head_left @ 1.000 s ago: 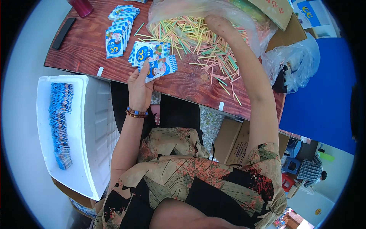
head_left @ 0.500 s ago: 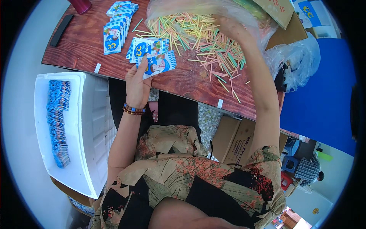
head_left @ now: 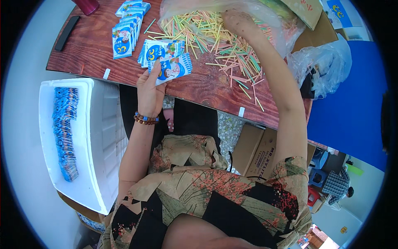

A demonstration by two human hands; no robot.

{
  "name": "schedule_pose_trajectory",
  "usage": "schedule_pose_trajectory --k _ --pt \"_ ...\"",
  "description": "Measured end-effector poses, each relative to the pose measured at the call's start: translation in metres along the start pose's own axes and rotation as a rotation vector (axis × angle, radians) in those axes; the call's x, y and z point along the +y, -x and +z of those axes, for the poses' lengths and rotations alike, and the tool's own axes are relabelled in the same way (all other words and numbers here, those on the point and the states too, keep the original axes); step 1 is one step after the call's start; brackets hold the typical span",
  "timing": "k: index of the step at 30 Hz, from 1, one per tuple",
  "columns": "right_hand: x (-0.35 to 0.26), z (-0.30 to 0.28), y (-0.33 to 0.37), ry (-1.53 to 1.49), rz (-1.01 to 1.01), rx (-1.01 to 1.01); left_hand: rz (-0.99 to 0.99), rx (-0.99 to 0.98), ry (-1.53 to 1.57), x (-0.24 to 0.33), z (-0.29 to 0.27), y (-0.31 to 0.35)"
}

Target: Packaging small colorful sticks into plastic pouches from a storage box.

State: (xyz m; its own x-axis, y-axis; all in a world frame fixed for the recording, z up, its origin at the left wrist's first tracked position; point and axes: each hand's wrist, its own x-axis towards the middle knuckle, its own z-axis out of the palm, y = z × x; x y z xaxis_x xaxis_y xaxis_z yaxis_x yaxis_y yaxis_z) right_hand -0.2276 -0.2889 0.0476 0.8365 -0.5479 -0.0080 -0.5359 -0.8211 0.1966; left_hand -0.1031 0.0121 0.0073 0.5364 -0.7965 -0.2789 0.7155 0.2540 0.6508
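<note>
My left hand (head_left: 150,91) grips a small blue-and-white packet (head_left: 176,70) at the table's front edge, thumb on top. Partly under that packet lie a few more like it (head_left: 155,49). Farther left, a fanned row of matching packets (head_left: 123,39) rests on the table. My right hand (head_left: 241,24) reaches into the far part of a loose heap of thin pastel sticks (head_left: 238,60), yellow, pink and green. Its fingers point down among the sticks and are mostly hidden, so what they hold does not show. A clear plastic bag (head_left: 190,7) spreads behind and partly around the heap.
A white foam box (head_left: 92,141) holding a long row of packets stands left of the red-brown table (head_left: 199,89). A black bar (head_left: 67,33) lies at the table's left. Cardboard (head_left: 323,35) and a crumpled clear bag (head_left: 331,72) are at right. A person (head_left: 336,184) is farther back.
My right hand has shifted left over the heap of sticks. My left hand keeps its hold on the packet in nearly the same place.
</note>
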Motion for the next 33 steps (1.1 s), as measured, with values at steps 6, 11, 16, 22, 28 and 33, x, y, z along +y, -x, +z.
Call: schedule_pose_trajectory --k 6,11,16,22,28,33 --pt "0.003 -0.001 0.012 0.104 -0.063 0.116 -0.022 -0.029 0.041 0.004 -0.004 0.0" --pt "0.024 0.018 0.018 -0.227 -0.057 0.264 -0.024 -0.047 0.025 0.002 -0.006 -0.003" --pt "0.022 0.014 0.023 -0.2 -0.062 0.27 -0.015 -0.056 0.015 0.003 -0.006 -0.001" --pt "0.013 -0.001 0.04 -0.456 0.068 0.286 -0.027 -0.061 0.031 0.001 -0.01 -0.004" --pt "-0.039 -0.016 0.077 -1.533 0.152 -0.1 -0.043 -0.27 0.231 0.01 0.02 -0.021" --pt "-0.074 -0.017 0.09 -1.838 0.102 -0.592 0.073 -0.298 0.25 -0.004 0.058 -0.05"
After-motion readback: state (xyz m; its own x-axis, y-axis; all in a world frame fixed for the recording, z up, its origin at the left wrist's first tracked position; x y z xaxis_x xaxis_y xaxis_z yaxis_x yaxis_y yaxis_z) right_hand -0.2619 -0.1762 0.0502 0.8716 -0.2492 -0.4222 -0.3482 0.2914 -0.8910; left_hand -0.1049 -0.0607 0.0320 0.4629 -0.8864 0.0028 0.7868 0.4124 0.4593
